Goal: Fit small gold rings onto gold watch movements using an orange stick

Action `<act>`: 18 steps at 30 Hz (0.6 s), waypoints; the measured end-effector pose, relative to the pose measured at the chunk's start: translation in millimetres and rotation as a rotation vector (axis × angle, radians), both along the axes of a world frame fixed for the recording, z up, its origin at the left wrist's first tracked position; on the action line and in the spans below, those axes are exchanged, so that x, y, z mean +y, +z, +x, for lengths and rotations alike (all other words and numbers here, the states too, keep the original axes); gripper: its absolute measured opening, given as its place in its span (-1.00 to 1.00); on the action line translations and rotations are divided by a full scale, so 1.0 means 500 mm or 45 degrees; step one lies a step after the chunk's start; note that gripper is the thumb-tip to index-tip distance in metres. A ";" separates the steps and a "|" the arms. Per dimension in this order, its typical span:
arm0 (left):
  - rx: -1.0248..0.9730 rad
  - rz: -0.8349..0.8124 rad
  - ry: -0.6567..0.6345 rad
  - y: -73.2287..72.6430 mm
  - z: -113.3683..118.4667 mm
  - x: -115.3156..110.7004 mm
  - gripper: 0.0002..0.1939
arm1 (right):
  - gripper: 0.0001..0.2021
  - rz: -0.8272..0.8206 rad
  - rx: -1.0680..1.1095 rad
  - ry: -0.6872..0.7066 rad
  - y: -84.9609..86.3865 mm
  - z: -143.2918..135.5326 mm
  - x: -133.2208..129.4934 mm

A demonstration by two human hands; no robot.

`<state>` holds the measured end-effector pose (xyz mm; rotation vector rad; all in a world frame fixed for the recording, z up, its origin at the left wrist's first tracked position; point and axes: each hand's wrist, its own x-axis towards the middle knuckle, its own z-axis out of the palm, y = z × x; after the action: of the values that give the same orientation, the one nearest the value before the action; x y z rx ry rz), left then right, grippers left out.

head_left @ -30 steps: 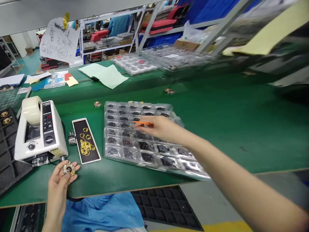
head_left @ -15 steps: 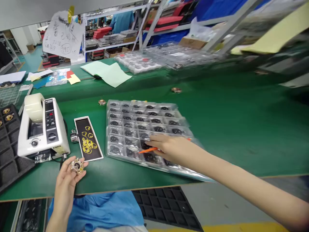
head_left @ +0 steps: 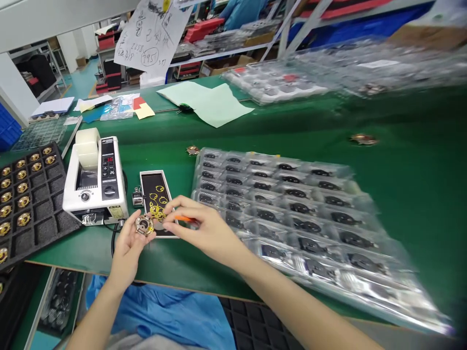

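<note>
One round metal mechanism (head_left: 143,225) is grasped at its edge between the thumb and fingers of the left hand (head_left: 127,243), its open face turned upward, in front of the tape dispenser (head_left: 95,187). The right hand (head_left: 204,231) grasps an orange tool (head_left: 185,218), pinched between thumb and fingers; its fingertips lie close to the mechanism, and whether they also hold a small part cannot be told. Behind the hands, a narrow white-rimmed tray (head_left: 142,182) contains yellow rings (head_left: 156,212), several of them overlapping; the right hand partly covers its near end. A tally counter (head_left: 137,198) stands just beside this tray, between it and the dispenser, whose display reads 36. To the right, a clear compartment tray (head_left: 292,194) bears rows of dark parts (head_left: 307,226). At far left, a black foam tray (head_left: 45,228) holds gold round parts (head_left: 23,201) in some compartments. Two loose metal pieces (head_left: 192,150) lie well apart on the green worktop (head_left: 164,265), beyond the clear tray's near edge.
</note>
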<state>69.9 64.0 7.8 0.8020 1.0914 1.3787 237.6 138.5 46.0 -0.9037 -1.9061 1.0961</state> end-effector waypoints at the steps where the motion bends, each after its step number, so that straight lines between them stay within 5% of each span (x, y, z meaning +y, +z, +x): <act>1: 0.031 -0.001 0.012 -0.002 0.000 0.001 -0.41 | -0.83 -0.080 0.028 0.016 -0.006 -0.014 0.007; 6: 0.134 0.020 0.042 -0.011 0.001 0.003 -0.39 | -0.81 -0.295 0.094 0.108 -0.030 -0.042 0.027; 18: 0.208 0.042 -0.044 0.004 0.008 0.014 -0.43 | -0.82 -0.305 0.082 0.136 -0.027 -0.032 0.032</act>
<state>73.6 71.1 9.9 0.9667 1.1772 1.3226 221.7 154.7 32.3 -0.8915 -1.8134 1.4236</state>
